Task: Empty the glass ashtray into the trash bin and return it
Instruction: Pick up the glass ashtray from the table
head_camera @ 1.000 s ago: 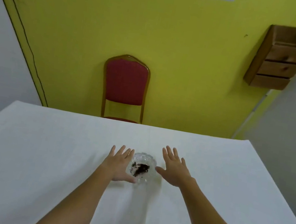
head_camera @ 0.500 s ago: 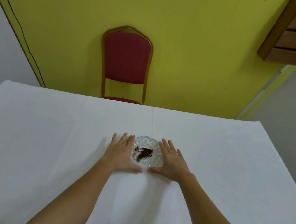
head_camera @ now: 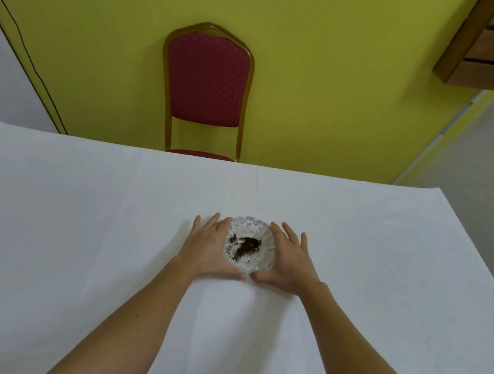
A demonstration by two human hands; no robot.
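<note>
Two bare hands cupping a small round clear glass ashtray (head_camera: 250, 245) on the white-clothed table (head_camera: 69, 239).

Nearest, the left hand (head_camera: 208, 248) and right hand (head_camera: 287, 261) lie flat-fingered against either side of the ashtray – thumbs almost meeting at its near rim, fingers loosely spread, palms on the cloth. The ashtray sits between them with dark ash heaped inside. It looks rigid, fairly heavy for its size, breakable and smooth, so a level two-sided hold low on its scalloped wall should suit – tilting risks spilling ash. Beyond the ashtray stands a red-padded, gold-framed chair (head_camera: 205, 83); no trash bin is visible.
</note>
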